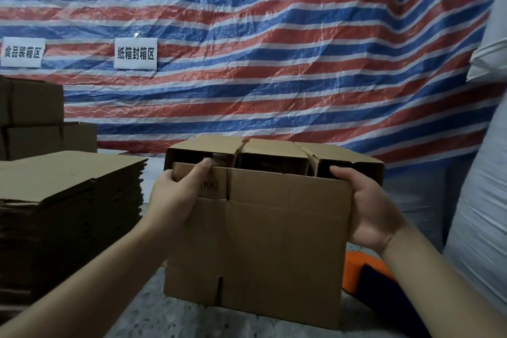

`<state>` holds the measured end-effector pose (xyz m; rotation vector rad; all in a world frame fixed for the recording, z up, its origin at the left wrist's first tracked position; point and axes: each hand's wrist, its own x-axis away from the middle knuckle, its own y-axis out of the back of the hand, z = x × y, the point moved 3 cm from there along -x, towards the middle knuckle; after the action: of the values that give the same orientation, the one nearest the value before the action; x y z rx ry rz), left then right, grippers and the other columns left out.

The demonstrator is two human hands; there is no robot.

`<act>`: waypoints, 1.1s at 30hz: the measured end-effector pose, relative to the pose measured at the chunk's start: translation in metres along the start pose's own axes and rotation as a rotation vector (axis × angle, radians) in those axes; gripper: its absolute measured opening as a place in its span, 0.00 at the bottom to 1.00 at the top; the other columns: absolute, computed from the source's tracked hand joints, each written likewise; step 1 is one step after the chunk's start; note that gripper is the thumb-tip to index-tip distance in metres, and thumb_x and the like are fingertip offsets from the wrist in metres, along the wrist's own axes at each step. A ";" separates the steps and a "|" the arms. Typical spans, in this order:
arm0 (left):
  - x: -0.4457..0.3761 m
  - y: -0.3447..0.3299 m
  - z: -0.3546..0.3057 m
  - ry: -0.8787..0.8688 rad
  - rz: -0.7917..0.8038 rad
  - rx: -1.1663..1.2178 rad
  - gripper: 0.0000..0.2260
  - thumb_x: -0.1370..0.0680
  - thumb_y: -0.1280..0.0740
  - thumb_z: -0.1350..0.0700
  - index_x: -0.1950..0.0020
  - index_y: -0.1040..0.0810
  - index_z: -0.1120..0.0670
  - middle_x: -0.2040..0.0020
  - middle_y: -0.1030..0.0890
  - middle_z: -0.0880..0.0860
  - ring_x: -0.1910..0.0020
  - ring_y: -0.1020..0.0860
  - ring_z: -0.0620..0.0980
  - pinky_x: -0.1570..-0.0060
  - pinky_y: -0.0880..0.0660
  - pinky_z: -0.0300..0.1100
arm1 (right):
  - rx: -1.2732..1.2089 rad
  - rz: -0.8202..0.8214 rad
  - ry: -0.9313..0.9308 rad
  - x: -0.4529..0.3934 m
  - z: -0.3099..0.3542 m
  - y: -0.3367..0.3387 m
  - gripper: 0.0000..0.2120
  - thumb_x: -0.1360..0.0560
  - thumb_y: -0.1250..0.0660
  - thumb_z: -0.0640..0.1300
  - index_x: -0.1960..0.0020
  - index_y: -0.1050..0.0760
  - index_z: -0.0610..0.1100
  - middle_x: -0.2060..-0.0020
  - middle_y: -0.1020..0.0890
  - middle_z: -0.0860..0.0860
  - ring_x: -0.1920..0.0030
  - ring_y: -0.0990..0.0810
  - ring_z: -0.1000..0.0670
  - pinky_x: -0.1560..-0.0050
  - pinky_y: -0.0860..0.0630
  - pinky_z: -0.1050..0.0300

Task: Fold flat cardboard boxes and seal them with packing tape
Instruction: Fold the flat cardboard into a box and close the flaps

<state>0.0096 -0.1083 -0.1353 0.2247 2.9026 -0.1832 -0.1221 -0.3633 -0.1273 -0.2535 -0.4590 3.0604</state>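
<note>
**Both hands held a flat carton upright on the worktop**

The flat cardboard box (274,228) stood on its lower edge on the speckled grey worktop (192,321), near the middle of the view, its broad brown face turned toward the camera. A slot cut showed in its top edge and another in its bottom edge, and part of a printed mark ending in "KK)" could be read beside the left thumb.

The left hand (175,195) gripped the box at its upper left corner, thumb laid along the top edge and the fingers curled round the side. The right hand (370,211) clasped the upper right corner, thumb hooked over the top edge, the fingers wrapped behind the board and hidden there.

Just behind the held box stood three folded boxes (274,153) in a row, touching side by side, their open ends facing the camera.

To the left lay a tall stack of flat cartons (68,195), and behind that, more assembled boxes (35,118) piled against the wall. An orange object (359,269) lay at the right, beside a dark blue one (389,299).

A red, white and blue striped tarpaulin (274,49) hung behind everything, with two white paper signs (135,53) fixed to it. A person in a pale garment (488,145) stood at the right edge.
</note>
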 end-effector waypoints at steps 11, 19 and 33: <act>-0.004 -0.001 -0.017 0.046 0.101 -0.046 0.13 0.25 0.36 0.45 0.51 0.19 0.53 0.67 0.15 0.52 0.61 0.19 0.53 0.65 0.29 0.44 | 0.040 -0.011 0.066 -0.006 0.000 -0.017 0.22 0.26 0.40 0.54 0.40 0.16 0.46 0.49 0.14 0.46 0.53 0.14 0.49 0.55 0.19 0.51; 0.008 -0.009 -0.023 0.160 0.345 0.061 0.08 0.20 0.39 0.55 0.54 0.27 0.59 0.61 0.22 0.56 0.65 0.23 0.53 0.63 0.27 0.41 | 0.188 -0.256 0.207 -0.016 -0.007 -0.046 0.25 0.19 0.47 0.54 0.56 0.14 0.46 0.62 0.15 0.44 0.66 0.15 0.50 0.69 0.19 0.54; 0.008 -0.017 0.009 0.100 0.382 0.227 0.25 0.18 0.44 0.47 0.67 0.14 0.51 0.68 0.18 0.52 0.71 0.19 0.47 0.73 0.25 0.36 | 0.015 -0.334 0.119 -0.007 -0.018 -0.023 0.23 0.20 0.42 0.52 0.66 0.15 0.46 0.68 0.19 0.48 0.69 0.18 0.51 0.70 0.21 0.54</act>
<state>0.0009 -0.1255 -0.1435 0.8390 2.8617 -0.4445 -0.1117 -0.3365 -0.1367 -0.3208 -0.4232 2.7055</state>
